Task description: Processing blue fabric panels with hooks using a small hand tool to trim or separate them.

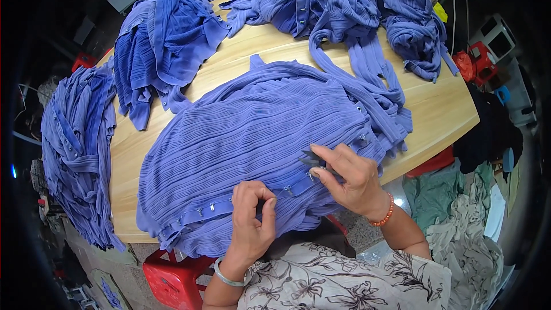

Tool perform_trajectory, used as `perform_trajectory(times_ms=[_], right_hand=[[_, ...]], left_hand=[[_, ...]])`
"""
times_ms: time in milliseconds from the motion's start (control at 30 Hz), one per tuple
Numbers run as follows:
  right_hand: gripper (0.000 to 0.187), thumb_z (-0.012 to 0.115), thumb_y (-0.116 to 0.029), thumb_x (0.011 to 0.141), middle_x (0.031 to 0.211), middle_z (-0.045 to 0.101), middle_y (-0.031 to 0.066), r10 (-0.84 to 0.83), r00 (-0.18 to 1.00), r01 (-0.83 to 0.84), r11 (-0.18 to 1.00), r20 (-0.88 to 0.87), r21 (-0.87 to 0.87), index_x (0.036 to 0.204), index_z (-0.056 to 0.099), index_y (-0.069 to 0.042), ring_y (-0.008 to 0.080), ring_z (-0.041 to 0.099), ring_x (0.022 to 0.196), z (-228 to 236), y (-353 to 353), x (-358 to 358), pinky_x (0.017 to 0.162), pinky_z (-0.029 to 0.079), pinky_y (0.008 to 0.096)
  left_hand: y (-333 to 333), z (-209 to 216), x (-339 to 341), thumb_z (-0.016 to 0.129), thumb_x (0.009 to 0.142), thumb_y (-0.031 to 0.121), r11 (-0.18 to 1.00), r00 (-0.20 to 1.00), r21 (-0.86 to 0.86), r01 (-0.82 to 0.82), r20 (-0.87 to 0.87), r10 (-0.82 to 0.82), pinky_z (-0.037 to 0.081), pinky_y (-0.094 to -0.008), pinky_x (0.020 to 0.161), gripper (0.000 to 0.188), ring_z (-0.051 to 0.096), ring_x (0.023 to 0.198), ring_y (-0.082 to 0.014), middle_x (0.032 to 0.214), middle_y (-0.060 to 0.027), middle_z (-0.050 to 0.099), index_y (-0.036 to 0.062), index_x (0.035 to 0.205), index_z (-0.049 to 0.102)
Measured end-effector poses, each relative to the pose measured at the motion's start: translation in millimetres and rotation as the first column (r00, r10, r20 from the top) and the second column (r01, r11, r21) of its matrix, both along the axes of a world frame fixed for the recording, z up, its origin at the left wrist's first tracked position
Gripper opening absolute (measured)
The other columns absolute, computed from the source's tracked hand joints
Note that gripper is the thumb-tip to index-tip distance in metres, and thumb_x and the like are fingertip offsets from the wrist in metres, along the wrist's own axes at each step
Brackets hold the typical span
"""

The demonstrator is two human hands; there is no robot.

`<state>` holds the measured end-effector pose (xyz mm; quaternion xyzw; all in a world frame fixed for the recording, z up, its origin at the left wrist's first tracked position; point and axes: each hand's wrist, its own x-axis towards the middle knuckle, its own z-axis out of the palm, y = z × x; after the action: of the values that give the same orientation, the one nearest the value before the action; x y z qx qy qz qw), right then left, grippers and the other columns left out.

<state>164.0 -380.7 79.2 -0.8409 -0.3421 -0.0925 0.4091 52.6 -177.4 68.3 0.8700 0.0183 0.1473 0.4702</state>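
Observation:
A ribbed periwinkle-blue garment lies spread over the table's near side. Along its near edge runs a button band with small light buttons or snaps and what look like loose thread ends. My left hand is closed on this band, its fingers pinching the cloth. My right hand is to the right, just above the garment, with dark thread snips between thumb and fingers. The blades point left. Whether the snips touch the cloth or a thread I cannot tell.
More blue garments are heaped at the far left, the left edge and the back of the wooden table. A red stool stands below the near edge. Grey-green cloth lies at the lower right.

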Motion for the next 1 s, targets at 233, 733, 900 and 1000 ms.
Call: perform_trajectory(times_ms=[233, 733, 900, 1000], right_hand=[[0.045, 0.081, -0.02, 0.081, 0.075, 0.057, 0.0025, 0.168, 0.976, -0.147, 0.978, 0.139, -0.149, 0.123, 0.07, -0.009, 0.0189, 0.058, 0.056, 5, 1, -23, 0.049, 0.044, 0.0328], [0.045, 0.077, -0.019, 0.085, 0.071, 0.051, 0.0002, 0.16, 0.964, -0.118, 0.973, 0.213, -0.199, 0.127, 0.068, -0.007, 0.0154, 0.053, 0.053, 1, 17, -38, 0.046, 0.04, 0.0313], [0.042, 0.08, -0.017, 0.083, 0.076, 0.059, 0.0027, 0.042, 0.983, -0.015, 0.988, 0.181, -0.151, 0.123, 0.071, -0.009, 0.0195, 0.056, 0.055, 3, 11, -31, 0.049, 0.044, 0.033], [0.041, 0.077, -0.019, 0.086, 0.075, 0.056, 0.0055, -0.044, 0.992, 0.059, 0.99, 0.119, -0.131, 0.125, 0.069, -0.007, 0.0235, 0.057, 0.055, 3, 4, -20, 0.051, 0.046, 0.0354]], left_hand=[[-2, -2, -1, 0.063, 0.086, -0.003, 0.998, 1.0, -0.046, -0.031, -0.005, 0.031, 0.041, -0.0385, 0.083, 0.011, 0.053, 0.088, -0.0288, 0.094, -0.0126, 0.057, 0.0023, 0.093, 0.057], [-22, -12, -13, 0.066, 0.078, -0.004, 0.981, 0.984, 0.184, -0.064, 0.174, 0.032, 0.038, -0.0427, 0.08, 0.023, 0.054, 0.089, -0.0307, 0.099, -0.0125, 0.058, 0.0055, 0.098, 0.058], [-38, -7, -24, 0.067, 0.076, -0.003, 0.977, 0.976, 0.168, 0.129, 0.153, -0.155, 0.039, -0.0428, 0.079, 0.025, 0.056, 0.092, -0.0317, 0.099, -0.0114, 0.06, 0.0066, 0.097, 0.059], [-53, -5, -32, 0.071, 0.084, 0.006, 0.857, 0.856, -0.059, 0.512, 0.121, -0.503, 0.041, -0.0399, 0.076, 0.014, 0.056, 0.09, -0.0299, 0.095, -0.0095, 0.06, 0.0066, 0.094, 0.06]])
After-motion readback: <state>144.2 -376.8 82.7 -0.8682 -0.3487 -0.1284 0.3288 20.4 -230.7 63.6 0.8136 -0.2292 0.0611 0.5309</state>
